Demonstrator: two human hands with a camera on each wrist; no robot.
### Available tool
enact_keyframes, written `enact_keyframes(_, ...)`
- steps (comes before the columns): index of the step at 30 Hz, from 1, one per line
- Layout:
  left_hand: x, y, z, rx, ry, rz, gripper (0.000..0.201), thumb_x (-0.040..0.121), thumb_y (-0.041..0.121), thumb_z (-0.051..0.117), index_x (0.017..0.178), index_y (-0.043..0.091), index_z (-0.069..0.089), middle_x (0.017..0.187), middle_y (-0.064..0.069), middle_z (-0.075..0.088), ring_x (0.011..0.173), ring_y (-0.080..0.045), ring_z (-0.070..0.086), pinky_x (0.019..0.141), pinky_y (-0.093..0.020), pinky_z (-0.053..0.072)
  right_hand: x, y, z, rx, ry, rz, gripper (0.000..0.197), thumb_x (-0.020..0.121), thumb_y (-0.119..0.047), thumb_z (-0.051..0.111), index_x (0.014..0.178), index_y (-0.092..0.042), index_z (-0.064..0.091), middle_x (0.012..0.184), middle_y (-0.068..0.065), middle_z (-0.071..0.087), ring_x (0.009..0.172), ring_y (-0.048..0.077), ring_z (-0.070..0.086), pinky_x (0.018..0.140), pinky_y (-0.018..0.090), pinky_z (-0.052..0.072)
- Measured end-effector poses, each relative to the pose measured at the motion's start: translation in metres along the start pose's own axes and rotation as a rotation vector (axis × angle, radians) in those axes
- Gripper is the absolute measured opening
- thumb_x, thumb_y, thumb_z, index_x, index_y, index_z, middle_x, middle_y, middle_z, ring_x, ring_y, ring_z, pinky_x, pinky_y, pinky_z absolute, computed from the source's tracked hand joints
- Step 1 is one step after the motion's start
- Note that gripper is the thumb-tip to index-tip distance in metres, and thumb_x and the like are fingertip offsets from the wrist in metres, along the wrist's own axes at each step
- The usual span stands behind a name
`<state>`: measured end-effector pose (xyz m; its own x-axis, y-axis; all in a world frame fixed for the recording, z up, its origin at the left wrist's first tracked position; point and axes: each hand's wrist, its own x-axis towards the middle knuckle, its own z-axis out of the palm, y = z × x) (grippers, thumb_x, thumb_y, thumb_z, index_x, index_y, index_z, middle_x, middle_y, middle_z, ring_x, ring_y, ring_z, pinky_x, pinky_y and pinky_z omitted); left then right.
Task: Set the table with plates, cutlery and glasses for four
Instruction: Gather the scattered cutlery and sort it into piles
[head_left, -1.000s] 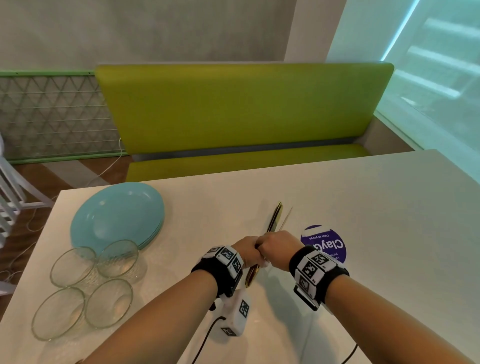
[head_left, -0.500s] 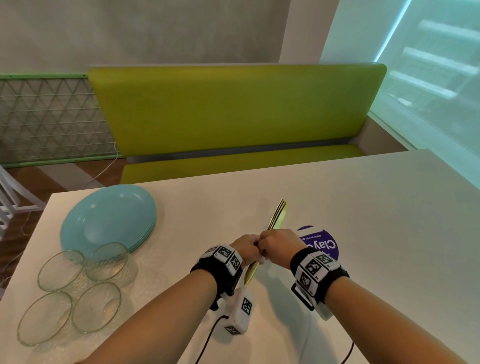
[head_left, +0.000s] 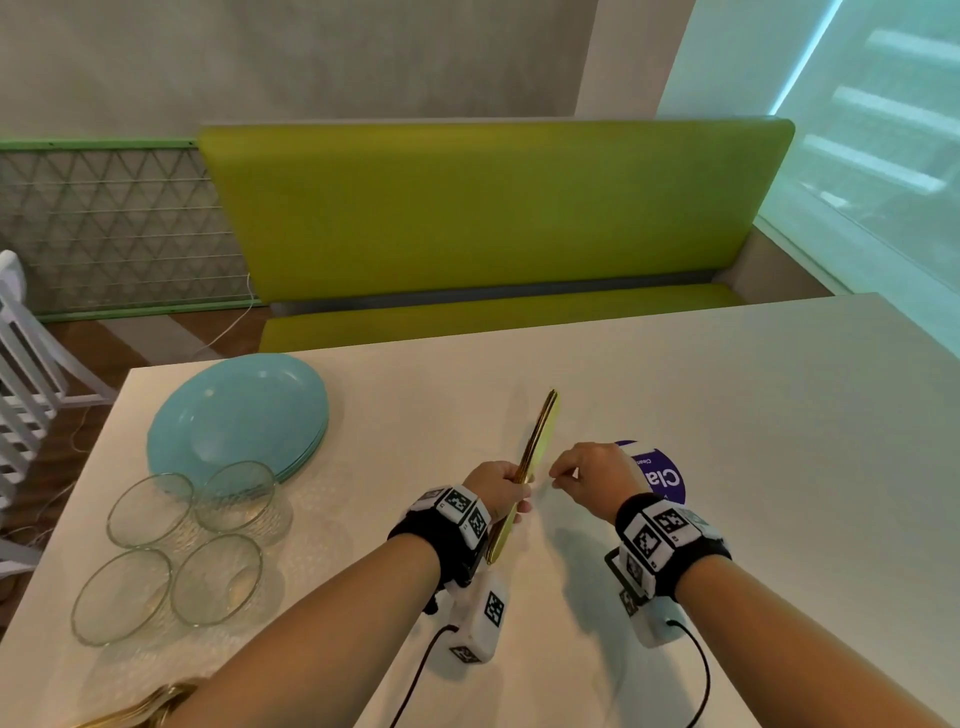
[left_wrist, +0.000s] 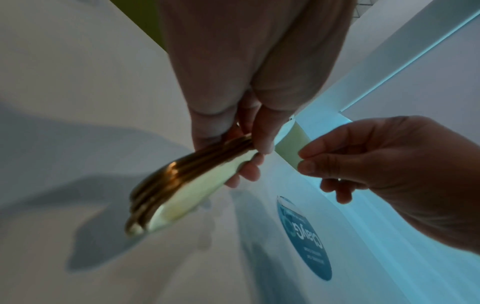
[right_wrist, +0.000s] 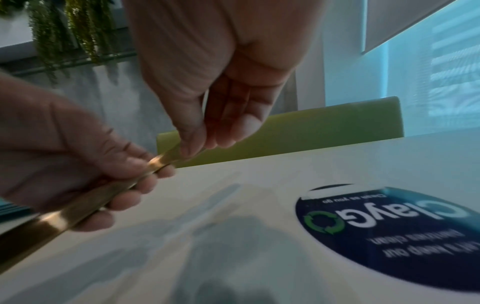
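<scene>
My left hand (head_left: 511, 493) grips a bundle of gold cutlery (head_left: 540, 447) by the middle, raised over the white table (head_left: 727, 441), one end pointing toward the bench. The left wrist view shows several stacked gold pieces (left_wrist: 182, 179) in the left hand (left_wrist: 249, 144). My right hand (head_left: 558, 478) hovers just right of the bundle with thumb and forefinger pressed together; I see nothing between them (left_wrist: 302, 160). A stack of turquoise plates (head_left: 234, 415) lies at the table's far left. Several glass bowls (head_left: 150, 509) stand in front of the plates.
A round purple sticker (head_left: 667, 480) is on the tabletop under my right hand. More gold cutlery (head_left: 145, 709) lies at the near left edge. A green bench (head_left: 493, 208) runs along the far side, and a white chair (head_left: 21, 374) stands at the left.
Both hands were clasped together on the cutlery. My right hand has now come off and shifted right, leaving the bundle in the left hand alone.
</scene>
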<state>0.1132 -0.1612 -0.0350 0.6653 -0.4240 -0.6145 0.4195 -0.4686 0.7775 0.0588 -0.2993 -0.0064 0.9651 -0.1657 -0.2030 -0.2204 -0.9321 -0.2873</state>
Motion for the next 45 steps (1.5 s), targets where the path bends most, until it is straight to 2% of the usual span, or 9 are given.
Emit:
enact_keyframes(5,-0.020,-0.015,-0.018,0.191,0.038,0.002,0.024,0.090,0.006,0.058,0.112,0.002,0.064,0.086,-0.010,0.063,0.063,-0.010,0.060,0.064,-0.027,0.056,-0.022,0.006,0.003,0.072,0.005,0.153,0.019,0.089,-0.027,0.060,0.103,-0.021,0.071,0.104,-0.003,0.069,0.096,0.015,0.063,0.086,0.026,0.050)
enact_keyframes(11,-0.065,-0.049,-0.049,0.392,0.042,0.060,0.024,0.085,0.012,0.065,0.108,0.007,0.069,0.066,0.001,0.062,0.056,-0.004,0.055,0.062,-0.019,0.052,-0.057,-0.015,0.020,0.062,0.010,0.296,0.019,0.089,-0.026,0.058,0.103,-0.019,0.070,0.106,0.000,0.069,0.099,0.018,0.062,0.086,0.029,0.051)
enact_keyframes(16,-0.115,-0.091,-0.080,0.633,-0.006,0.093,0.029,0.084,0.021,0.067,0.112,0.013,0.069,0.095,-0.004,0.074,0.072,-0.008,0.061,0.077,-0.019,0.046,-0.099,-0.064,0.050,0.064,0.022,0.351,0.019,0.088,-0.026,0.058,0.101,-0.020,0.071,0.107,0.000,0.069,0.101,0.018,0.063,0.088,0.028,0.051)
enact_keyframes(19,-0.144,-0.122,-0.098,0.714,-0.007,0.074,0.034,0.085,0.023,0.067,0.117,0.014,0.067,0.113,-0.007,0.071,0.102,-0.017,0.066,0.088,-0.019,0.047,-0.125,-0.097,0.070,0.076,0.007,0.350,0.019,0.088,-0.026,0.058,0.101,-0.020,0.071,0.108,0.001,0.069,0.101,0.018,0.062,0.089,0.028,0.050)
enact_keyframes(24,-0.182,-0.169,-0.126,0.850,0.020,0.075,0.041,0.087,0.025,0.065,0.127,0.015,0.061,0.130,-0.003,0.061,0.120,-0.017,0.056,0.098,-0.020,0.043,-0.156,-0.137,0.090,0.064,0.003,0.363,0.021,0.089,-0.028,0.057,0.104,-0.020,0.070,0.109,0.001,0.068,0.103,0.019,0.062,0.089,0.028,0.050)
enact_keyframes(32,-0.220,-0.209,-0.163,1.179,-0.044,0.058,0.034,0.093,0.012,0.048,0.124,0.010,0.061,0.128,-0.009,0.060,0.118,-0.024,0.056,0.096,-0.028,0.046,-0.175,-0.169,0.090,0.014,0.001,0.343,0.020,0.091,-0.027,0.055,0.103,-0.020,0.070,0.109,0.001,0.069,0.103,0.019,0.062,0.087,0.028,0.050)
enact_keyframes(37,-0.228,-0.217,-0.180,1.370,-0.043,0.075,0.038,0.097,0.010,0.042,0.133,0.008,0.051,0.137,-0.011,0.051,0.126,-0.026,0.049,0.105,-0.029,0.039,-0.175,-0.182,0.091,-0.029,-0.028,0.299,0.020,0.091,-0.028,0.054,0.103,-0.020,0.069,0.109,0.001,0.068,0.103,0.019,0.061,0.085,0.028,0.051)
enact_keyframes(40,-0.236,-0.212,-0.187,1.423,-0.024,0.113,0.043,0.100,0.007,0.035,0.143,0.005,0.037,0.149,-0.012,0.038,0.137,-0.025,0.038,0.111,-0.026,0.026,-0.173,-0.187,0.091,-0.039,-0.034,0.281,0.020,0.091,-0.028,0.055,0.104,-0.021,0.069,0.110,0.001,0.068,0.103,0.020,0.061,0.085,0.028,0.049)
enact_keyframes(45,-0.241,-0.214,-0.193,1.428,0.000,0.095,0.036,0.097,0.004,0.038,0.131,0.004,0.050,0.134,-0.013,0.054,0.123,-0.028,0.053,0.103,-0.030,0.041,-0.172,-0.194,0.090,-0.053,-0.050,0.260,0.020,0.092,-0.028,0.054,0.104,-0.021,0.068,0.110,0.001,0.068,0.103,0.021,0.062,0.084,0.028,0.050)
